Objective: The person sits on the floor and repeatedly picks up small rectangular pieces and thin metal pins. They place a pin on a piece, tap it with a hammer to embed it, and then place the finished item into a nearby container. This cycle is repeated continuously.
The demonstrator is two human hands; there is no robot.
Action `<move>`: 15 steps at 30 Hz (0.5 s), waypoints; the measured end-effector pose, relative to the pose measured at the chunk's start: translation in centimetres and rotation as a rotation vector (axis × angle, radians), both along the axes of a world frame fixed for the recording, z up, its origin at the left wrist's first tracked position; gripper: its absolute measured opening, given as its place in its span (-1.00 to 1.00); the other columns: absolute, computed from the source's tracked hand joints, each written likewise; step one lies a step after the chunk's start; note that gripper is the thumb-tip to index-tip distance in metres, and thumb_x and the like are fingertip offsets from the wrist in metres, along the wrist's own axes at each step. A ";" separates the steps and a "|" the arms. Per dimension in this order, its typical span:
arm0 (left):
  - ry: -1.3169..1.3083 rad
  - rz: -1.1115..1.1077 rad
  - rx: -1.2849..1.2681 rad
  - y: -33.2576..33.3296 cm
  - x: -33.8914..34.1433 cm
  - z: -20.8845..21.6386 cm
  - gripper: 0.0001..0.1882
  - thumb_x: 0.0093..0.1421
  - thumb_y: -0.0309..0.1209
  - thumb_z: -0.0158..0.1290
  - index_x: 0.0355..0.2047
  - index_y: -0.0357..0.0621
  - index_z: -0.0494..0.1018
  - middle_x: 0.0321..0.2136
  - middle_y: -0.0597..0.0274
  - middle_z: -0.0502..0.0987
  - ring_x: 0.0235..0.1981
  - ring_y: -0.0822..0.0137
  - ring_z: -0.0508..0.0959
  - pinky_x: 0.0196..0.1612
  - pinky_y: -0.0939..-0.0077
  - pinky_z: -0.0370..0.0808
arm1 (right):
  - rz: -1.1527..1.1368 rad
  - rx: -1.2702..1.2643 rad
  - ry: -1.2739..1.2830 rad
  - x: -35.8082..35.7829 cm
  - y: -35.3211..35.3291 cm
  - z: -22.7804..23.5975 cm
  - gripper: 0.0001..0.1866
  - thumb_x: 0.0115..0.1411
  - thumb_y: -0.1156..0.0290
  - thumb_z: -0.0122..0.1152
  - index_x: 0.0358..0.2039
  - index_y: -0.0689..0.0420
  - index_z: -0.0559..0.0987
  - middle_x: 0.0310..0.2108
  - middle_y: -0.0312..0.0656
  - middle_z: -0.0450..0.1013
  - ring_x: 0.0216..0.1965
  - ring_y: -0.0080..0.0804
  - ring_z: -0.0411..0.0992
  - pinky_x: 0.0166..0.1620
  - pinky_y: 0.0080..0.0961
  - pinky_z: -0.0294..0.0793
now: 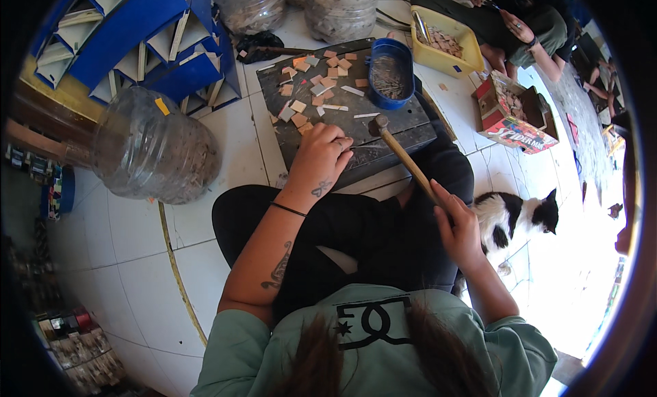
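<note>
My right hand (457, 226) is wrapped round the wooden handle of a hammer (406, 159). Its metal head hovers over the near right part of a low dark work board (405, 129). At the board's near edge my left hand (320, 154) rests with curled fingers, thumb and forefinger pinched together. Whatever lies in that pinch is too small to make out. Beyond it are scattered several small flat wooden pieces (319, 89), some with pale edges. A blue oval tub (412, 89) holding many thin nails stands at the board's far right.
A clear plastic jar (154, 147) lies at the left, below blue boxes (123, 51). Rightward are a yellow tub (457, 67) of wooden pieces and a red carton (514, 134). A black-and-white cat (503, 219) sits by my right arm; another person's hand (521, 32) shows far right.
</note>
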State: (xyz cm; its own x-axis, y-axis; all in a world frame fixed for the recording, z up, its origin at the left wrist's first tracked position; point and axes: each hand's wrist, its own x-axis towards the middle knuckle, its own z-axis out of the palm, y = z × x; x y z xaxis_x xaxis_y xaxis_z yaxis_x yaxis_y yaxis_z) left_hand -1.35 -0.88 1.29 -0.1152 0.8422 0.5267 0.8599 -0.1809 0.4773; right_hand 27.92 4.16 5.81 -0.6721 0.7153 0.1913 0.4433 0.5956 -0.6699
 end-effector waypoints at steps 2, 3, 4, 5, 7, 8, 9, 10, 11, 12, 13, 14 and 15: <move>0.003 0.008 -0.001 -0.1 0.1 0.2 -0.84 -0.04 -0.50 0.27 -0.40 -0.21 0.60 -0.41 0.26 0.48 -0.30 0.19 0.47 -0.15 0.33 0.41 | -0.003 0.018 0.020 0.0 0.0 0.0 -0.49 0.23 0.59 0.08 0.21 0.03 0.42 -0.43 -0.07 0.40 -0.48 -0.15 0.43 -0.34 -0.39 0.43; -0.009 0.020 0.002 -0.4 0.3 0.2 -0.85 -0.05 -0.49 0.28 -0.42 -0.21 0.59 -0.43 0.26 0.49 -0.31 0.18 0.48 -0.16 0.33 0.41 | -0.007 0.029 0.027 -0.1 0.1 0.0 -0.49 0.23 0.59 0.08 0.21 0.03 0.42 -0.43 -0.07 0.40 -0.49 -0.15 0.43 -0.34 -0.39 0.43; -0.020 0.033 0.004 -0.7 0.5 0.2 -0.85 -0.05 -0.49 0.29 -0.45 -0.21 0.58 -0.45 0.26 0.49 -0.32 0.18 0.49 -0.16 0.34 0.41 | -0.007 0.057 0.045 -0.1 0.0 0.1 -0.49 0.23 0.58 0.08 0.21 0.03 0.42 -0.43 -0.07 0.40 -0.49 -0.16 0.43 -0.34 -0.39 0.43; -0.022 0.039 0.005 -0.9 0.7 0.2 -0.86 -0.06 -0.49 0.29 -0.47 -0.20 0.57 -0.47 0.26 0.48 -0.32 0.18 0.48 -0.17 0.34 0.41 | -0.010 0.033 0.025 -0.2 0.0 0.1 -0.49 0.23 0.58 0.09 0.21 0.02 0.42 -0.43 -0.08 0.40 -0.49 -0.15 0.43 -0.34 -0.38 0.43; -0.027 0.053 0.011 -1.1 1.0 0.0 -0.88 -0.07 -0.49 0.28 -0.51 -0.18 0.55 -0.49 0.27 0.45 -0.33 0.20 0.46 -0.19 0.33 0.39 | -0.020 0.019 -0.005 -0.3 -0.3 0.2 -0.48 0.22 0.58 0.10 0.21 0.02 0.42 -0.43 -0.09 0.40 -0.49 -0.15 0.42 -0.35 -0.37 0.44; -0.029 0.061 0.022 -1.1 1.2 -0.1 -0.88 -0.07 -0.49 0.28 -0.52 -0.18 0.54 -0.49 0.27 0.44 -0.33 0.19 0.46 -0.20 0.32 0.39 | 0.004 0.024 -0.010 -0.3 -0.4 0.3 -0.48 0.22 0.58 0.10 0.21 0.02 0.42 -0.43 -0.09 0.40 -0.49 -0.14 0.43 -0.36 -0.37 0.44; -0.032 0.069 0.033 -1.2 1.4 -0.3 -0.88 -0.08 -0.50 0.28 -0.53 -0.18 0.53 -0.49 0.27 0.44 -0.33 0.19 0.46 -0.20 0.32 0.39 | 0.016 0.021 -0.024 -0.3 -0.6 0.3 -0.48 0.23 0.58 0.09 0.21 0.01 0.42 -0.43 -0.10 0.40 -0.49 -0.14 0.43 -0.36 -0.36 0.44; -0.034 0.076 0.043 -1.2 1.5 -0.4 -0.87 -0.08 -0.50 0.28 -0.54 -0.18 0.52 -0.50 0.27 0.44 -0.34 0.19 0.46 -0.20 0.32 0.39 | 0.024 0.001 -0.055 -0.3 -0.7 0.3 -0.48 0.23 0.57 0.09 0.22 0.00 0.42 -0.43 -0.10 0.40 -0.49 -0.13 0.43 -0.36 -0.35 0.44; -0.033 0.076 0.050 -1.2 1.6 -0.5 -0.88 -0.08 -0.51 0.28 -0.54 -0.19 0.52 -0.50 0.26 0.43 -0.34 0.19 0.46 -0.21 0.32 0.39 | 0.031 0.033 -0.084 -0.3 -0.7 0.3 -0.48 0.23 0.57 0.09 0.22 0.00 0.42 -0.43 -0.10 0.40 -0.49 -0.13 0.43 -0.36 -0.35 0.44; -0.031 0.075 0.057 -1.2 1.6 -0.6 -0.88 -0.08 -0.51 0.28 -0.54 -0.19 0.53 -0.50 0.26 0.43 -0.34 0.19 0.46 -0.21 0.32 0.39 | 0.034 0.048 -0.128 -0.3 -0.7 0.2 -0.48 0.23 0.56 0.08 0.22 -0.01 0.41 -0.43 -0.10 0.40 -0.49 -0.12 0.44 -0.37 -0.34 0.45; -0.030 0.074 0.063 -1.2 1.6 -0.6 -0.88 -0.08 -0.52 0.28 -0.54 -0.19 0.53 -0.50 0.25 0.43 -0.34 0.19 0.46 -0.21 0.32 0.39 | 0.037 0.066 -0.175 -0.2 -0.6 0.1 -0.48 0.24 0.56 0.08 0.22 -0.01 0.41 -0.43 -0.11 0.40 -0.48 -0.12 0.44 -0.37 -0.34 0.45; -0.024 0.069 0.060 -1.2 1.6 -0.6 -0.88 -0.07 -0.52 0.27 -0.54 -0.20 0.53 -0.49 0.25 0.43 -0.34 0.19 0.46 -0.21 0.32 0.39 | 0.005 0.074 -0.156 -0.2 -0.4 -0.1 -0.49 0.24 0.55 0.08 0.22 -0.01 0.41 -0.42 -0.10 0.41 -0.48 -0.12 0.44 -0.36 -0.34 0.45; -0.018 0.063 0.057 -1.2 1.6 -0.6 -0.89 -0.07 -0.52 0.27 -0.53 -0.20 0.53 -0.49 0.25 0.43 -0.34 0.19 0.46 -0.21 0.32 0.39 | -0.028 0.087 -0.139 -0.2 -0.1 -0.3 -0.50 0.25 0.54 0.07 0.22 -0.02 0.42 -0.42 -0.10 0.42 -0.47 -0.11 0.45 -0.35 -0.34 0.46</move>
State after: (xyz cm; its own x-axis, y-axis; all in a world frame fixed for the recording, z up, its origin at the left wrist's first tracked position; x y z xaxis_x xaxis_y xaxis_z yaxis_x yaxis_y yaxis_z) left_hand 0.25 -2.12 0.70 -0.1765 0.8020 0.5706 0.8619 -0.1540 0.4831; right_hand 27.69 4.08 5.53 -0.6764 0.7189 0.1601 0.5453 0.6350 -0.5472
